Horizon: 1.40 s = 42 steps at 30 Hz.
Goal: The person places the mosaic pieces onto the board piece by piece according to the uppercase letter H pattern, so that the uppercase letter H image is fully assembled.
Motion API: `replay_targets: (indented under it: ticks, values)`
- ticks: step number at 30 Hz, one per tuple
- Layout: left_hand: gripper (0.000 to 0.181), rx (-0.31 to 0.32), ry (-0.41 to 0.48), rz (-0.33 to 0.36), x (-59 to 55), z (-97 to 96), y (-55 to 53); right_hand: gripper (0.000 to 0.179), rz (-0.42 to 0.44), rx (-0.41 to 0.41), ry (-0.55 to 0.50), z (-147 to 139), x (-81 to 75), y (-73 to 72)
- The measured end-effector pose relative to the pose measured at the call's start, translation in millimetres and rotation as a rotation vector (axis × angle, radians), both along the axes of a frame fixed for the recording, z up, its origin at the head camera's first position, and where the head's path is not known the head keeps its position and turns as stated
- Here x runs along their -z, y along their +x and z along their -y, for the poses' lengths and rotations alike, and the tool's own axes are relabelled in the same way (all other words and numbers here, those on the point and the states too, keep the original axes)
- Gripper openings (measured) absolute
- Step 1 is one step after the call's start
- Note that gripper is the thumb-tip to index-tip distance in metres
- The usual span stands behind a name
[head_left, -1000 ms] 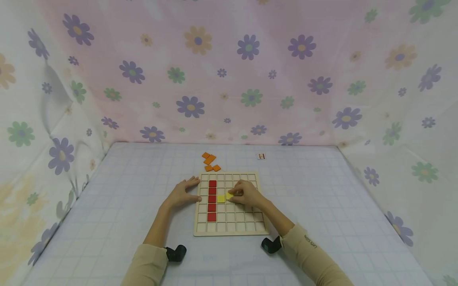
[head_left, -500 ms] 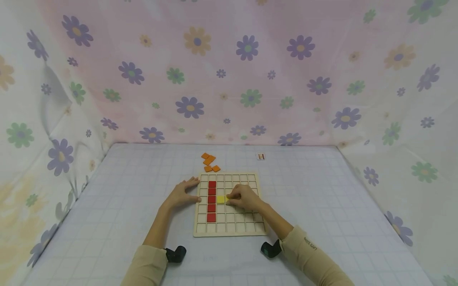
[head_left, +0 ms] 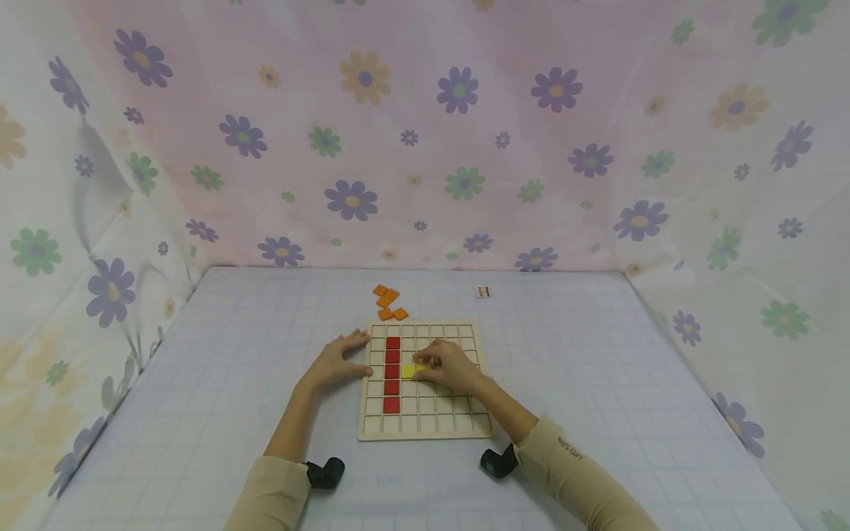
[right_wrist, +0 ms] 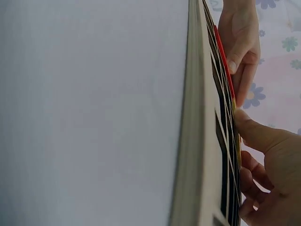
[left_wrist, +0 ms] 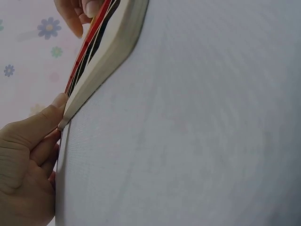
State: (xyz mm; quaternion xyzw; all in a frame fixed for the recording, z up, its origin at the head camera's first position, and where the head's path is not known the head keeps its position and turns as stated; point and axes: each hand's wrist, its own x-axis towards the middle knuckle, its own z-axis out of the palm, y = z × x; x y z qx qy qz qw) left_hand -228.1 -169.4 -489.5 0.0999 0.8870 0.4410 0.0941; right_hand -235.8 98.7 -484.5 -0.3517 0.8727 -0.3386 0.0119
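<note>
A square wooden grid board [head_left: 425, 434] lies on the table with a column of several red tiles [head_left: 392, 387] in it. Right of the middle red tile, a yellow tile [head_left: 408, 372] sits in a cell, and a second yellow tile [head_left: 423, 366] shows partly under my right hand [head_left: 454, 369]. The thumb and index finger of that hand are spread apart at the yellow tiles; in the right wrist view its thumb [right_wrist: 256, 132] touches the board's top. My left hand [head_left: 332, 363] rests at the board's left edge, fingers spread, its thumb [left_wrist: 49, 115] on the rim.
Several orange tiles [head_left: 387, 299] lie behind the board at its left. A small printed card [head_left: 482, 292] lies farther back on the right. Flowered cloth [head_left: 412, 169] hangs behind the table [head_left: 578, 354].
My right hand has pushed the second yellow tile down beside the first, then moved slightly left, its thumb and index finger spreading apart. The left hand stays at the board's edge.
</note>
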Motion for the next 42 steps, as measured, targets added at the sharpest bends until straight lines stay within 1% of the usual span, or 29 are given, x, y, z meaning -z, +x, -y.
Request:
replay_targets:
  ticks: [4, 7, 11, 14, 16, 17, 21, 24, 27, 32, 36, 39, 42]
  values:
    - [0.071, -0.001, -0.011, -0.001, 0.1, -0.3, 0.6, 0.024, -0.012, 0.002, 0.005, 6.4, 2.0, 2.3]
    - [0.071, 0.000, -0.009, -0.001, -0.5, -0.8, 0.7, 0.021, 0.010, 0.004, 0.003, 8.7, -0.5, 3.3]
    - [0.071, 0.002, -0.006, -0.004, -1.0, -1.1, 0.5, 0.024, 0.044, -0.021, -0.005, 7.6, -4.0, -2.2]
    - [0.071, 0.001, -0.010, -0.008, -1.0, -0.2, 0.3, 0.026, 0.055, -0.019, -0.027, 7.2, -6.3, -12.5]
    - [0.071, 0.001, -0.012, -0.004, -0.8, 0.6, 0.1, 0.027, 0.030, -0.006, -0.063, 8.5, -7.4, -22.4]
    - [0.071, 0.000, -0.011, 0.001, -1.1, 0.8, 0.2, 0.026, 0.010, 0.007, -0.082, 9.9, -7.3, -28.1]
    - [0.071, 0.001, 0.005, 0.008, -1.9, 1.2, 0.3, 0.029, -0.012, 0.088, -0.169, 18.6, -6.2, -51.9]
    - [0.071, 0.001, 0.015, 0.007, -2.0, 1.0, 0.1, 0.030, 0.033, 0.167, -0.185, 25.7, -4.3, -67.1]
    - [0.072, -0.001, 0.011, 0.012, -0.8, 0.1, -0.7, 0.031, 0.078, 0.211, -0.156, 31.8, -1.8, -79.1]
    - [0.072, -0.001, -0.003, 0.013, 0.3, -0.8, -1.6, 0.032, 0.149, 0.219, -0.072, 41.6, 0.2, -92.4]
    - [0.072, 0.002, 0.009, 0.008, -0.5, -0.5, -1.5, 0.029, 0.163, 0.197, -0.030, 47.5, -2.3, -96.6]
    - [0.071, 0.001, 0.015, 0.006, -0.5, -0.3, -1.4, 0.030, 0.154, 0.195, -0.044, 47.1, -2.7, -97.9]
    - [0.071, -0.003, 0.013, 0.011, -0.3, 0.0, -0.7, 0.037, 0.173, 0.223, -0.064, 42.3, 0.4, -104.0]
